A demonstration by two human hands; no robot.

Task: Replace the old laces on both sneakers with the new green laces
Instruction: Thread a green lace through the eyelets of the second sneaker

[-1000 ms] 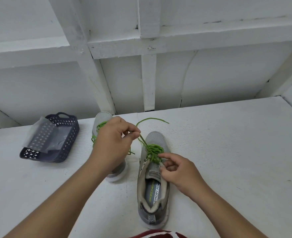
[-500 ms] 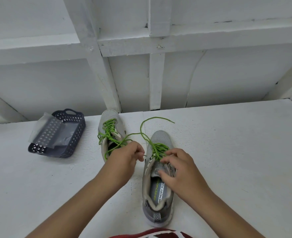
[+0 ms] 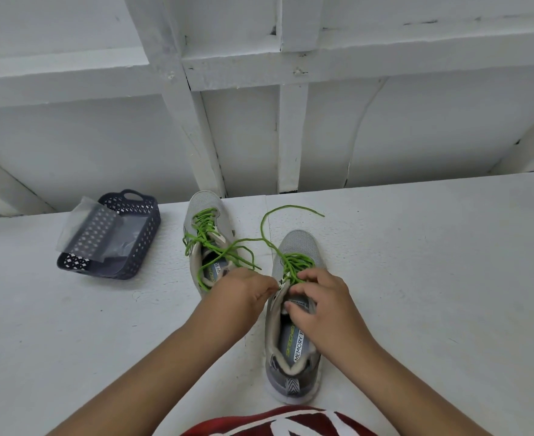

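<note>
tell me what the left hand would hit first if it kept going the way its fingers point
Probably the near sneaker: the left hand points right, fingertips already at its lace-side edge by the green lace, with the right hand just beyond. Depth is hard to judge.

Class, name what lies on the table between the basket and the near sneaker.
The other sneaker, laced in green; the head view shows it between the basket and the near sneaker.
</note>
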